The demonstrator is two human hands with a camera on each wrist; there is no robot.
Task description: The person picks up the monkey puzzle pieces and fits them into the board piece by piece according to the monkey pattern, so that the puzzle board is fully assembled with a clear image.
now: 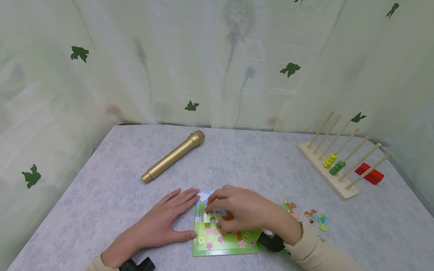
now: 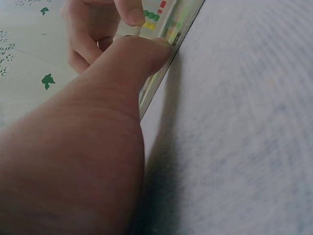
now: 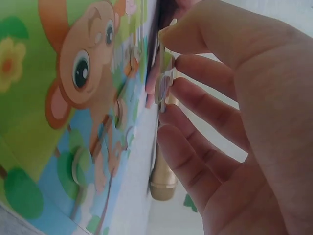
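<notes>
A jigsaw puzzle board (image 1: 225, 251) lies flat near the table's front edge, its picture green and blue with pink flowers. My left hand (image 1: 169, 218) rests palm down beside it, fingers stretched out, fingertips and thumb right at the board's left edge. Over the board's middle, my right hand (image 1: 242, 210) pinches a thin puzzle piece (image 3: 167, 63) between thumb and fingers. That piece stands on edge to the right wrist camera. The same view shows a cartoon monkey (image 3: 90, 63) on the puzzle. From above, the right hand hides part of the picture.
Two loose puzzle pieces (image 1: 317, 219) lie right of the board, one partly behind the right forearm. A gold microphone (image 1: 173, 156) lies further back on the left. At the right stand a wooden peg rack (image 1: 313, 160) with yellow and green beads and a red block (image 1: 370, 174).
</notes>
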